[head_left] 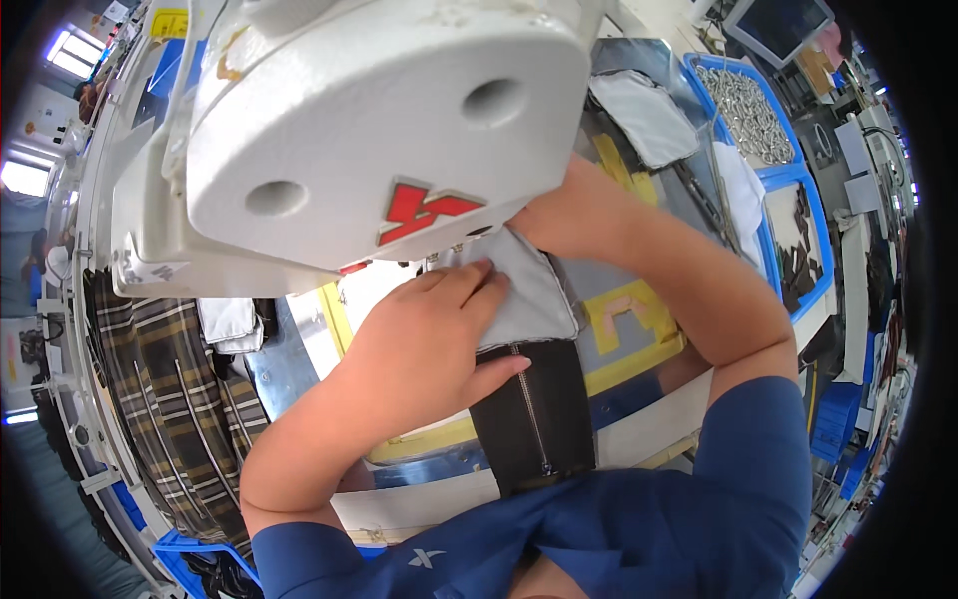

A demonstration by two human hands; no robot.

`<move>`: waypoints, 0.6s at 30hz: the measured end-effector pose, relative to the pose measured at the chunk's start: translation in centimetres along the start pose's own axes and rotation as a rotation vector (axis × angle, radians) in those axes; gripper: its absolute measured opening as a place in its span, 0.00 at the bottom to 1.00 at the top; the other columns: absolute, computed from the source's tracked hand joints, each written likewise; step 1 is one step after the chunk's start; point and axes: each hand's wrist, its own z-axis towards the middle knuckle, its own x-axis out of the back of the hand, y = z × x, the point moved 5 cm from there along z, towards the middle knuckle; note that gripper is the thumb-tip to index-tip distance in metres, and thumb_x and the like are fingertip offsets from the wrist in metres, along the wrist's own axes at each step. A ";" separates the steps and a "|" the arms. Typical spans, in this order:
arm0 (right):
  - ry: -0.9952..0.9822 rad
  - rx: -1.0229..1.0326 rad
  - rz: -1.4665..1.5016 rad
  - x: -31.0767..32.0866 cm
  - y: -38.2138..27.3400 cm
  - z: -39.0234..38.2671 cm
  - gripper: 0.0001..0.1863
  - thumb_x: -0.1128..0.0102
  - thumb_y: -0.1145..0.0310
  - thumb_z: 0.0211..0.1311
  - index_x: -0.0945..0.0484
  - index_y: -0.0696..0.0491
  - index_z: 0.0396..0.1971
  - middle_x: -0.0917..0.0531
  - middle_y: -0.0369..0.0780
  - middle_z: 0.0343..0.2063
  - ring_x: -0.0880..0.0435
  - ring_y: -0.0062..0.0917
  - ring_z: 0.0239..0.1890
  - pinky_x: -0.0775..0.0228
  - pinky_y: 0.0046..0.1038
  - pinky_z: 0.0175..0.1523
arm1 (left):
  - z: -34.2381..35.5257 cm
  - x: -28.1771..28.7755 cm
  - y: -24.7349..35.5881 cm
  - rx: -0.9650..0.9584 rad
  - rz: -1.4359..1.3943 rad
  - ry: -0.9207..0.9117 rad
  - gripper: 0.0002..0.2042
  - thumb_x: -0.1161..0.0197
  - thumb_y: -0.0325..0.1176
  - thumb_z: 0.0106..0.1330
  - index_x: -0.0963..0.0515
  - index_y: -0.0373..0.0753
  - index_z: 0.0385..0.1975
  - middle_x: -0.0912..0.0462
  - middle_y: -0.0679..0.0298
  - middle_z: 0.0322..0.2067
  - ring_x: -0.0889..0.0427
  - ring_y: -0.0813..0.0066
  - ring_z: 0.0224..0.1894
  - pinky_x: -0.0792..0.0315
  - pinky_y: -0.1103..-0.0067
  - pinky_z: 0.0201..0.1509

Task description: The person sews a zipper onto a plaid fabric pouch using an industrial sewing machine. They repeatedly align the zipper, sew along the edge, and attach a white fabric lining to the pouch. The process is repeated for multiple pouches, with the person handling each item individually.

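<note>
With your left hand spread flat on the grey fabric panel under the sewing machine head, its black zipper strip trailing over the table's near edge, feed evenly; your right hand is hidden.

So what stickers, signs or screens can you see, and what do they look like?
Red badge: on the front of the white sewing machine head, an angular red shape with a pale edge.
Yellow label: top left, behind the machine, a small rectangle.
Screen: top right corner, a dark, tilted panel in a pale frame.
Yellow tape marks: on the machine bed right of the grey fabric, angular strips.
</note>
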 end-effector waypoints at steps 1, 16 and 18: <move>0.004 0.002 -0.010 0.0 0.1 0.0 0.18 0.36 0.59 0.70 0.15 0.62 0.31 0.12 0.54 0.32 0.12 0.55 0.42 0.20 0.51 0.52 | 0.1 0.0 0.1 -0.018 0.030 -0.010 0.34 0.24 0.49 0.64 0.22 0.25 0.59 0.17 0.41 0.59 0.14 0.46 0.55 0.21 0.63 0.64; 0.048 -0.004 0.017 0.5 -0.2 0.1 0.16 0.36 0.61 0.69 0.15 0.62 0.32 0.13 0.53 0.31 0.13 0.54 0.39 0.20 0.50 0.48 | -0.1 -0.7 0.0 0.007 0.064 -0.058 0.34 0.22 0.47 0.60 0.21 0.27 0.60 0.19 0.42 0.61 0.17 0.45 0.60 0.23 0.63 0.69; 0.032 -0.021 0.074 0.5 -0.2 0.1 0.15 0.37 0.63 0.68 0.15 0.61 0.31 0.13 0.53 0.31 0.13 0.55 0.38 0.20 0.51 0.47 | -0.2 -0.9 0.1 0.019 0.075 -0.063 0.34 0.22 0.47 0.60 0.21 0.27 0.59 0.19 0.41 0.61 0.17 0.45 0.60 0.23 0.63 0.69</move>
